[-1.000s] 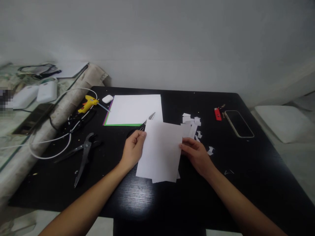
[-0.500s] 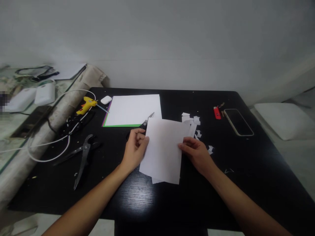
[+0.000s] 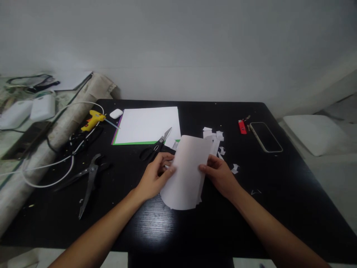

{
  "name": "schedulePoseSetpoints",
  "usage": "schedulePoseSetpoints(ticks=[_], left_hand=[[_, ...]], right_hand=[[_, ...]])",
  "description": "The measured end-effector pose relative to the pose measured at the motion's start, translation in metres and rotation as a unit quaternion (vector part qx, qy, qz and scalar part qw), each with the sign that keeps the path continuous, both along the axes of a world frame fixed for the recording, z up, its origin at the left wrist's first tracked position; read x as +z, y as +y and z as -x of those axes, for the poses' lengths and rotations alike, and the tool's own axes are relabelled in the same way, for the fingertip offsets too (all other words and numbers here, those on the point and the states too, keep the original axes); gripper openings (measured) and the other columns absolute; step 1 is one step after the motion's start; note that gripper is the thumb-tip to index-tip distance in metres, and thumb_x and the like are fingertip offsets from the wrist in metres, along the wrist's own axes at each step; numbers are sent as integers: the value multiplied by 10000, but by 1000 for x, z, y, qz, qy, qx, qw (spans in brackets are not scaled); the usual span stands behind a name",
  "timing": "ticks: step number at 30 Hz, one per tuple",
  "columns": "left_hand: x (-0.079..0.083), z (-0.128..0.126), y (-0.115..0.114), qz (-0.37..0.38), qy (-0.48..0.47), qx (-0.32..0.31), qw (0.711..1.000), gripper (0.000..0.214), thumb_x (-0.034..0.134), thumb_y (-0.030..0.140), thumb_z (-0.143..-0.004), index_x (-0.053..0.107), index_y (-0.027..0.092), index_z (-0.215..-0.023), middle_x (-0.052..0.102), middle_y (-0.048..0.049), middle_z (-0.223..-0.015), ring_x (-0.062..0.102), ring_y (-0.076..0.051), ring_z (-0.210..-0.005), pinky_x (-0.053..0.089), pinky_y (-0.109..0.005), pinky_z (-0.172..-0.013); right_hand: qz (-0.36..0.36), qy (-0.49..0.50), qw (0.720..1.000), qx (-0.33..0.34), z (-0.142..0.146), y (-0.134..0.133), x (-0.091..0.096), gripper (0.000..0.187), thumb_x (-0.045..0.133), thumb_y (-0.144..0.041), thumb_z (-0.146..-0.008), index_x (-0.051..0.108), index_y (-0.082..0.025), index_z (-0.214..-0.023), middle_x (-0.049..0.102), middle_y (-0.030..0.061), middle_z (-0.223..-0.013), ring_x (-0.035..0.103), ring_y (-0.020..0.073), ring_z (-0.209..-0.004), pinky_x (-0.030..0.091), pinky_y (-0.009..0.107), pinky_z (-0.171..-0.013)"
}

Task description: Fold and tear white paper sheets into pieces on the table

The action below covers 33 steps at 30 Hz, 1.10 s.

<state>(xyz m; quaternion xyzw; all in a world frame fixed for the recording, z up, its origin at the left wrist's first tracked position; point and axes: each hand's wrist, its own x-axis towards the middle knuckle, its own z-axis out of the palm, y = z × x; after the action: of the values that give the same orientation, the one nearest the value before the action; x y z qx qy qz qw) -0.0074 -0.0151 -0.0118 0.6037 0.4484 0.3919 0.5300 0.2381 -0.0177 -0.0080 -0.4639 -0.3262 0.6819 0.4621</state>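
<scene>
A white sheet of paper (image 3: pixel 188 173) is held between my two hands over the black table, its sides bent back into a curve. My left hand (image 3: pixel 156 175) grips its left edge, thumb in front and fingers behind. On the right edge, my right hand (image 3: pixel 220 173) pinches it in the same way. Another paper edge shows behind its lower right side. Black-handled scissors (image 3: pixel 158 144) lie just beyond my left hand, their tip over a stack of white paper (image 3: pixel 147 123) with green and purple sheets under it. White paper scraps (image 3: pixel 214 139) lie beyond my right hand.
Pliers (image 3: pixel 92 175) lie on the left of the black table (image 3: pixel 267 230). Behind them are a yellow glue gun (image 3: pixel 93 120), a white cable (image 3: pixel 52 184) and a small white case (image 3: pixel 116 113). A red lighter (image 3: pixel 242 127) and a phone (image 3: pixel 266 137) are at the right.
The paper has gone from nearly flat to curved, its sides bent backward as my hands drew closer together. The scissors now show more fully. The view has shifted slightly.
</scene>
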Motion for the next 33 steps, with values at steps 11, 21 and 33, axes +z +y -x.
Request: schedulePoseSetpoints(ticks=[11,21,33], left_hand=[[12,-7,-8,93,-65,-136,984,901,817,269,-792,324,270,-1547,500,-169,-1512,554,-333,-1305,456,-487,-1074],[7,-5,-1,136,-114,-41,983,581,784,332,-826,566,238,-1356,688,-92,-1251,656,-270,-1115,540,-347,-905],[22,8,14,360,-229,93,900,448,720,602,-750,708,172,-624,659,-62,-557,668,-244,-570,550,-365,-572]], right_hand=[[-33,-24,998,38,-2,-4,1,340,941,-446,-616,725,-232,-769,710,4,-807,651,208,-781,523,400,-833],[-36,-8,998,45,-3,-3,-3,326,926,-432,-640,761,-244,-850,771,24,-913,710,228,-859,549,393,-851],[47,105,982,152,-23,-1,9,669,879,-707,-490,769,-255,-970,780,61,-917,724,299,-886,548,417,-786]])
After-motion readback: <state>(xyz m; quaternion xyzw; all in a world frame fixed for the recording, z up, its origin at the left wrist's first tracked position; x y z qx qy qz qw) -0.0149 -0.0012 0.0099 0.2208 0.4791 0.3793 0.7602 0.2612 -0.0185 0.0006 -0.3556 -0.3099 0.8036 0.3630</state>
